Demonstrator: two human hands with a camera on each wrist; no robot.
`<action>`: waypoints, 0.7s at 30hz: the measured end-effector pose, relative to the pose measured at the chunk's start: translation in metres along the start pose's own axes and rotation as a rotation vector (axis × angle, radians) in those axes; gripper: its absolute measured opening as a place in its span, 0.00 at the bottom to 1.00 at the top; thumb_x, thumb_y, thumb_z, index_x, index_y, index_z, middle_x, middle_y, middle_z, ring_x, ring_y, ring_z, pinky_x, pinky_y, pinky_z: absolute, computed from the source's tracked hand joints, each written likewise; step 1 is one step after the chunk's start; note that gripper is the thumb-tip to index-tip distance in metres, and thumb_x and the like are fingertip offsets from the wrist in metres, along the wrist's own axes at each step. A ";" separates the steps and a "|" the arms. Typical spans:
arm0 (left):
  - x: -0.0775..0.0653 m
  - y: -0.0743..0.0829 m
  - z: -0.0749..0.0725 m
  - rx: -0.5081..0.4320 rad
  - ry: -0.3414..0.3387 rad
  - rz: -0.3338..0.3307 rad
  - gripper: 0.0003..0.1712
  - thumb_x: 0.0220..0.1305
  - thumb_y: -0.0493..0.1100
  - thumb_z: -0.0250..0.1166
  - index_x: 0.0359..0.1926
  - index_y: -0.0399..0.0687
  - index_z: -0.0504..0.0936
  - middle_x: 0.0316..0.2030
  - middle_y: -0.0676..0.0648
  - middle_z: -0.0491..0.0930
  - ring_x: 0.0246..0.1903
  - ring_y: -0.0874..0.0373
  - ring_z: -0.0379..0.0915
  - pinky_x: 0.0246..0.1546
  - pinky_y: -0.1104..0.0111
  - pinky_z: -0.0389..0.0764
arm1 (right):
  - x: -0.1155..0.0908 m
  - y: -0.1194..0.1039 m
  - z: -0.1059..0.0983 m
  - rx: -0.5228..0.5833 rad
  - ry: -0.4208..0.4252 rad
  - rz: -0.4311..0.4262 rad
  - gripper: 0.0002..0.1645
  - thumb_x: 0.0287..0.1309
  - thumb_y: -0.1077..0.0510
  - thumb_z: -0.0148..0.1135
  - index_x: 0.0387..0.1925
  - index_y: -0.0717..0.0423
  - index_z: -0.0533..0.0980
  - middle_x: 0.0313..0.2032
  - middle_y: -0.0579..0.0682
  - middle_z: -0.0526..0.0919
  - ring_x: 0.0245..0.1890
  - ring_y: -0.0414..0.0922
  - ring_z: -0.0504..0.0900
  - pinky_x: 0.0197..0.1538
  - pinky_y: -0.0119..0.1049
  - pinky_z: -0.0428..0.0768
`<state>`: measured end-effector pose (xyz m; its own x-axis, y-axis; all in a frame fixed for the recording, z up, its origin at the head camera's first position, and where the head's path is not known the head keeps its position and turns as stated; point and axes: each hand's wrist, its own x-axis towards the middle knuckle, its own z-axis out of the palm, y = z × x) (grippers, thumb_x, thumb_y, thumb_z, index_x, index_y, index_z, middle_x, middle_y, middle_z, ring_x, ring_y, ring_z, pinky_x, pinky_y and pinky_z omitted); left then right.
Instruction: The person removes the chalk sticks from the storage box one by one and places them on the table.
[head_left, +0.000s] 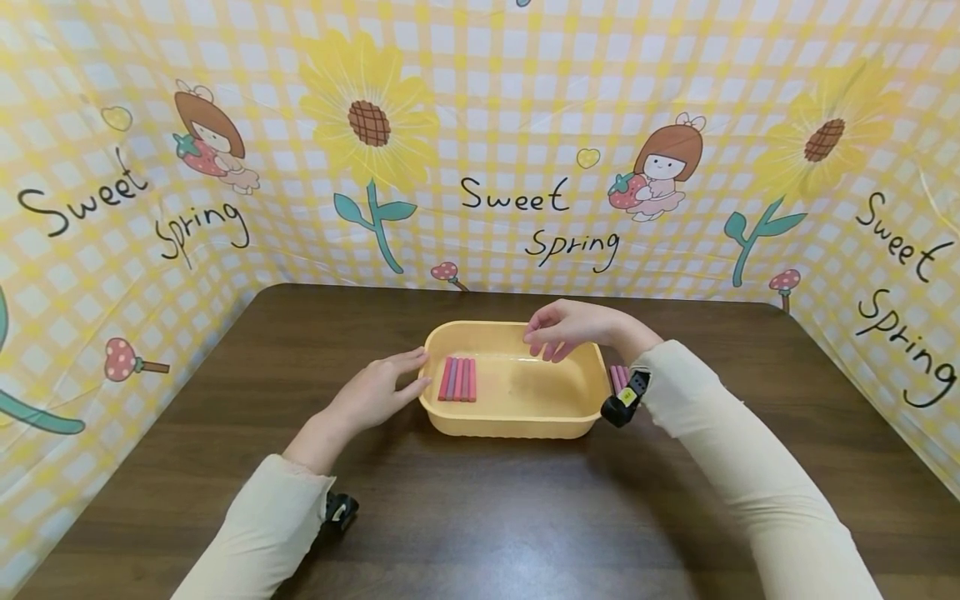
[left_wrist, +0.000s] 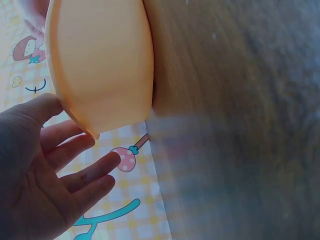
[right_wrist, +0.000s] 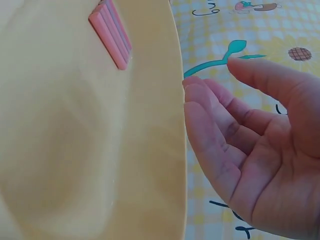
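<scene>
The left hand (head_left: pixel 378 390) is laid flat on the dark wooden table (head_left: pixel 480 517), fingers straight and relaxed, with the fingertips touching the left rim of the yellow rectangular plastic tub (head_left: pixel 517 421); nothing is grasped by it. The right hand (head_left: pixel 568 328) is held above the far right part of the tub, wrist bent, fingers loosely curled downward, and nothing is seen between them. One tub is counted, standing at the middle of the table. Inside it, near the left wall, four pink and purple sticks (head_left: pixel 458 379) are laid side by side, touching. A second small group of pink sticks (head_left: pixel 618 377) is seen on the table just beside the tub's right wall; its count cannot be told, since most of it is hidden behind the right wrist and the black wrist camera (head_left: pixel 624 401). Both forearms are covered by cream sleeves (head_left: pixel 750 475). The table is enclosed on three sides by a yellow checked cloth backdrop (head_left: pixel 517 167) printed with sunflowers.
</scene>
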<state>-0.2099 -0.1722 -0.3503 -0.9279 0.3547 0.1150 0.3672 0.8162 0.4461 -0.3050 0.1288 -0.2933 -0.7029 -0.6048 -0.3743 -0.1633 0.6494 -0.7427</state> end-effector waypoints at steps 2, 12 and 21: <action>0.000 0.000 0.000 0.000 -0.001 -0.001 0.29 0.66 0.49 0.56 0.64 0.39 0.68 0.66 0.40 0.65 0.65 0.43 0.62 0.64 0.49 0.64 | 0.004 -0.001 0.001 0.000 -0.013 -0.009 0.23 0.62 0.52 0.56 0.52 0.65 0.71 0.44 0.59 0.82 0.36 0.43 0.82 0.46 0.38 0.83; 0.000 0.001 0.000 0.002 0.005 0.006 0.28 0.66 0.48 0.56 0.63 0.38 0.68 0.65 0.40 0.66 0.65 0.43 0.63 0.64 0.50 0.65 | 0.023 -0.001 0.004 0.025 -0.049 -0.010 0.24 0.62 0.53 0.56 0.53 0.66 0.71 0.40 0.53 0.83 0.36 0.41 0.82 0.47 0.37 0.83; 0.000 -0.002 0.001 0.015 0.018 0.022 0.27 0.66 0.46 0.56 0.63 0.38 0.69 0.65 0.39 0.67 0.64 0.43 0.64 0.64 0.49 0.65 | 0.037 -0.002 0.007 0.017 -0.070 0.004 0.24 0.62 0.52 0.56 0.52 0.65 0.71 0.42 0.55 0.82 0.36 0.41 0.81 0.47 0.37 0.83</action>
<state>-0.2103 -0.1729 -0.3523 -0.9206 0.3644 0.1401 0.3881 0.8152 0.4299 -0.3263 0.1019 -0.3098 -0.6535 -0.6336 -0.4142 -0.1485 0.6438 -0.7506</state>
